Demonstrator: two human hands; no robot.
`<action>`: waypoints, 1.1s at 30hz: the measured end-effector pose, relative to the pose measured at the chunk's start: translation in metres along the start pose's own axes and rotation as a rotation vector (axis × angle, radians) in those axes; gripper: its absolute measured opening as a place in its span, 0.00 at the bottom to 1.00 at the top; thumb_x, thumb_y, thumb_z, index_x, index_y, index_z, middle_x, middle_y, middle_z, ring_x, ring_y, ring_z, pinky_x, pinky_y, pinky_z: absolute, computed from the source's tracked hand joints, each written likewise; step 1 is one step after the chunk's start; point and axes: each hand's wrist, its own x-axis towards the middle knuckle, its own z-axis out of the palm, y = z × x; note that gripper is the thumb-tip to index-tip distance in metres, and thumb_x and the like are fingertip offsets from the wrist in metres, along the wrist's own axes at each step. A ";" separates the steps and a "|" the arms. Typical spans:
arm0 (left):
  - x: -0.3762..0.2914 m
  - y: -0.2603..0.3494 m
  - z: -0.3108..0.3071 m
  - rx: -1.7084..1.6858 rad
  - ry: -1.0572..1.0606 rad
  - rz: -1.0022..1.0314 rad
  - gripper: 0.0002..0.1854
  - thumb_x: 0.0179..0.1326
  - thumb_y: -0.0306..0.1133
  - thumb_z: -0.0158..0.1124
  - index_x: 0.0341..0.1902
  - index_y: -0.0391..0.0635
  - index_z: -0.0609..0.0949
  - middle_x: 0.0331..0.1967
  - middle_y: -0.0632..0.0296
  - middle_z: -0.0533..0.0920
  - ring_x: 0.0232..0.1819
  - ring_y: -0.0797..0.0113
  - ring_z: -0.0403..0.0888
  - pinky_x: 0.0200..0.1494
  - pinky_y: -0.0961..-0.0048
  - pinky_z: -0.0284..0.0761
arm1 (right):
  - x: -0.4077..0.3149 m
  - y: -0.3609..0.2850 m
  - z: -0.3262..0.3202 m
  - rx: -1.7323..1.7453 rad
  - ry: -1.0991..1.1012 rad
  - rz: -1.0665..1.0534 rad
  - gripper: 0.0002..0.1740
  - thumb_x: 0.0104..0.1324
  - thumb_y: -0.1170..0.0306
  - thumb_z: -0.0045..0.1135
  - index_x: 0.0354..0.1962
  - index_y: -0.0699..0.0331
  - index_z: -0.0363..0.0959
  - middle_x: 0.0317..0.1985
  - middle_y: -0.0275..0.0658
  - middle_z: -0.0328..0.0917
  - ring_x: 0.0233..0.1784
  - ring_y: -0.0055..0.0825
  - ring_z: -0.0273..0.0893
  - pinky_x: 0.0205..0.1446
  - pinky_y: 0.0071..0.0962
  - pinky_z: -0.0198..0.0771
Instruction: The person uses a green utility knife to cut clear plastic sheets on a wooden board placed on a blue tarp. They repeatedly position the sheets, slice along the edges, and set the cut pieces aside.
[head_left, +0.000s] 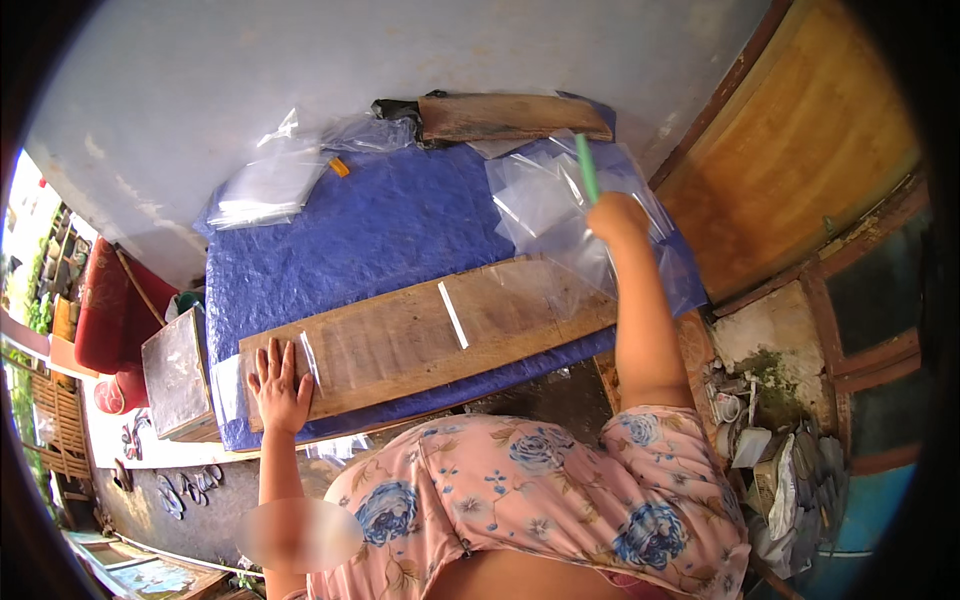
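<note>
My left hand (281, 390) lies flat with fingers spread on the left end of a long wooden board (382, 330), holding nothing. Beside its fingers a shiny narrow strip (310, 358) shows on the wood, and a white strip (452, 315) crosses the middle. My right hand (621, 219) is closed around a long green tool (587, 166); its exact kind cannot be told. That hand is over a loose heap of clear plastic sheets (536, 199), some overlapping the board's right end. Pale plastic (227, 386) shows by the left end.
A blue tarpaulin (375, 217) covers the table against a wall. At the back are a stack of clear plastic (262, 187), an orange piece (339, 166) and another wooden board (514, 116). A wooden box (176, 375) stands left; sandals (171, 495) lie on the floor.
</note>
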 end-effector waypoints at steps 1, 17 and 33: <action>0.001 0.002 0.000 0.001 -0.013 0.004 0.32 0.56 0.49 0.50 0.66 0.56 0.62 0.70 0.60 0.52 0.71 0.53 0.44 0.66 0.44 0.38 | -0.008 0.016 -0.014 -0.064 0.017 0.057 0.16 0.55 0.68 0.51 0.41 0.58 0.78 0.44 0.43 0.77 0.49 0.36 0.76 0.48 0.32 0.71; 0.002 0.000 -0.001 0.002 0.006 0.060 0.32 0.56 0.51 0.50 0.65 0.55 0.64 0.69 0.60 0.53 0.70 0.54 0.46 0.66 0.46 0.39 | 0.011 0.030 0.064 0.328 0.304 0.174 0.21 0.61 0.53 0.46 0.37 0.62 0.76 0.38 0.47 0.78 0.43 0.46 0.76 0.44 0.40 0.70; 0.006 -0.012 0.005 -0.043 0.031 0.070 0.27 0.60 0.43 0.46 0.65 0.58 0.63 0.69 0.62 0.55 0.70 0.57 0.46 0.66 0.48 0.39 | -0.065 0.003 0.177 1.200 0.204 -0.536 0.11 0.66 0.68 0.48 0.40 0.67 0.74 0.38 0.35 0.77 0.42 0.21 0.73 0.48 0.22 0.66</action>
